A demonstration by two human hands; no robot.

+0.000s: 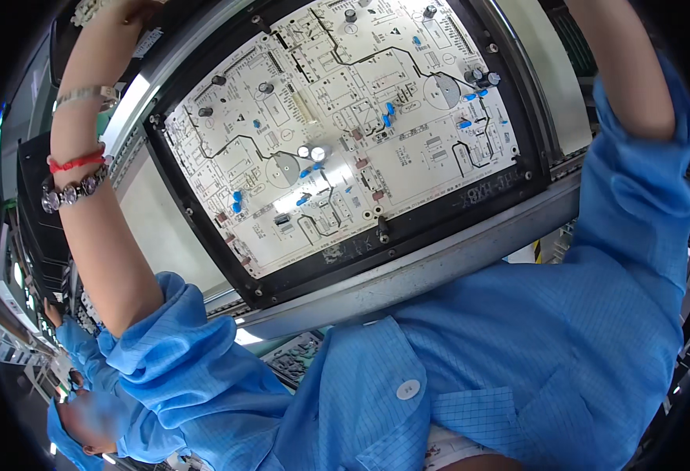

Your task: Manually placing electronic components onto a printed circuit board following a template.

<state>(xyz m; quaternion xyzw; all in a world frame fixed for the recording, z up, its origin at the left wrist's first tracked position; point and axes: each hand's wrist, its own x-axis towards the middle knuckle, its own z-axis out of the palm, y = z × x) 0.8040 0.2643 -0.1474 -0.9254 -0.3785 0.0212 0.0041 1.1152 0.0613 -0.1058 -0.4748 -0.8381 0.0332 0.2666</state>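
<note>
A white circuit board (408, 177) lies in a black frame (298, 286) in front of me. Blue disc parts (235, 202), dark capacitors (266, 88) and a pair of pale-topped capacitors (311, 153) stand on it. My left hand (131, 12) is at the upper left, beyond the frame's far corner and beside a dark bin of small parts (86, 11). The top edge cuts it off and its fingers are mostly hidden. My right forearm reaches up past the frame's right side; the hand itself lies outside the picture.
A metal rail (408, 263) runs along the frame's near side, close to my body. Black trays (43, 212) line the left. Below the rail lies another board with dark parts (294, 357). A co-worker in blue (86, 349) is at the lower left.
</note>
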